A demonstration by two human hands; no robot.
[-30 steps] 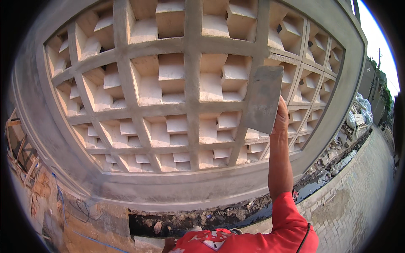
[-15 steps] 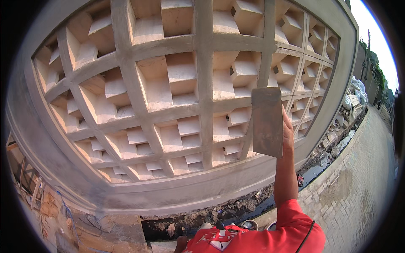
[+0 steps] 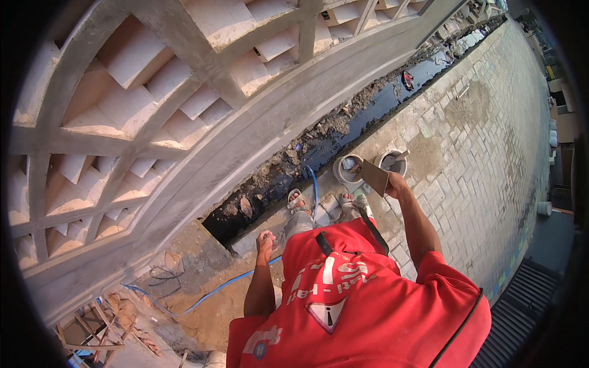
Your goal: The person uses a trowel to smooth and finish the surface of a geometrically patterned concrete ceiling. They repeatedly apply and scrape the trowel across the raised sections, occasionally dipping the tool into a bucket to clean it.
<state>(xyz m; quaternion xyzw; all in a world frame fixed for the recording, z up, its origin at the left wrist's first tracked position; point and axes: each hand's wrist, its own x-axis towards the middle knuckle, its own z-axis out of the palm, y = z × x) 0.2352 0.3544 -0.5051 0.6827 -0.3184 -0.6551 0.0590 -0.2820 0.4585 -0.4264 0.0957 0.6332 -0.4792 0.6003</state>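
My right hand (image 3: 397, 185) is closed on a flat rectangular plastering trowel (image 3: 375, 177), its blade tilted and pointing left. The blade reaches over the gap between two white buckets beyond my feet. Something pale and bluish lies in the left bucket (image 3: 337, 169). From the right bucket (image 3: 379, 157) a stick-like handle leans out over the rim. My left hand (image 3: 266, 241) hangs low beside my left leg, fingers curled in, with nothing showing in them. Far to the left stands the grey plastered wall (image 3: 245, 136) with deep square recesses.
An open drain (image 3: 383, 103) with dark water and rubble runs along the wall's foot. A blue hose (image 3: 221, 295) crosses the ground and passes by my feet. Brick paving (image 3: 485, 184) stretches to the right. Wooden pieces (image 3: 101, 331) lie at the lower left.
The view has swung down from the wall to the ground. My right hand has lowered the trowel from in front of the wall to the buckets. My left hand has come into sight.
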